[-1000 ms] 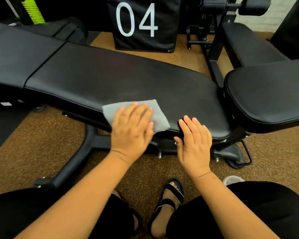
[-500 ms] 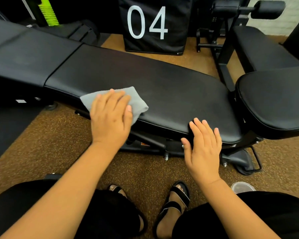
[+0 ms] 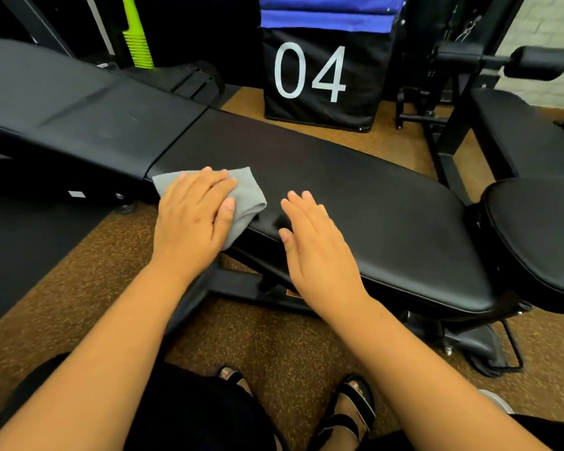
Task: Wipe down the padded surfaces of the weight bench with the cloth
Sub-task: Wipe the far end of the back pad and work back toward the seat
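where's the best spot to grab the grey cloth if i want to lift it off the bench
Pinch the free right corner of the grey cloth, coming from the right. The left hand lies flat over its middle, and that corner sticks out uncovered on the bench pad.

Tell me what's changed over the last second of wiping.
The left hand slid the grey cloth leftward along the bench pad, near the seam now. The right hand followed left. Unchanged: left palm flat on cloth, right hand open on the pad edge.

I see a grey cloth (image 3: 241, 198) lying flat on the black bench (image 3: 355, 196) pad's near edge. It sits beside the pad seam.
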Action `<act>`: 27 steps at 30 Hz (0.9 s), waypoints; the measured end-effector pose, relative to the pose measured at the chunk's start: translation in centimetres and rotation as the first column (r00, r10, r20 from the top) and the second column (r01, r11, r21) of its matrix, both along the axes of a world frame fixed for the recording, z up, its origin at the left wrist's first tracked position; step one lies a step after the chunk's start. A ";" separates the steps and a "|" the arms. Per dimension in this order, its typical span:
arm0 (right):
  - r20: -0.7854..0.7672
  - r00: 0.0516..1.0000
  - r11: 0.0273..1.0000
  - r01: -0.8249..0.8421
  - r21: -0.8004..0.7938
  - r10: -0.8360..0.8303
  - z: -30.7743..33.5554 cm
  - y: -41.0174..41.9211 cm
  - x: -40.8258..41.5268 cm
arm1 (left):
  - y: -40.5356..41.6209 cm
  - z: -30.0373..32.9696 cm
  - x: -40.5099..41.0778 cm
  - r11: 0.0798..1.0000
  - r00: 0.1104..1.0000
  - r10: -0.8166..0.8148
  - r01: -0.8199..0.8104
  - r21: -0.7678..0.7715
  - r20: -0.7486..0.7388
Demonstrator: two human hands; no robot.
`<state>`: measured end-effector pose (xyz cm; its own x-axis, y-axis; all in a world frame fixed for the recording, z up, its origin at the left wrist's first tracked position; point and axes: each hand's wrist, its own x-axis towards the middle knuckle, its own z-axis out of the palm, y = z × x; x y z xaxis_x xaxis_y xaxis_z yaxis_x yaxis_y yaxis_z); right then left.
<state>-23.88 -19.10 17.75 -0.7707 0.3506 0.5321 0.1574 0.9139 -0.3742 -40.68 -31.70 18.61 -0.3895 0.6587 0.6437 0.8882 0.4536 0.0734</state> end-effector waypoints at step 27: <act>0.019 0.966 0.907 0.235 0.350 -0.258 -4.9 0.6 1.9 | 1.1 -2.0 3.3 0.997 0.995 -0.079 0.077 -0.028 -0.056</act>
<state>-22.02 -18.45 12.88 -0.7194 0.3386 0.6065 0.4069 0.9131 -0.0271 -37.37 -30.63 16.63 -0.2991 0.7024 0.6459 0.9234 0.3837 0.0103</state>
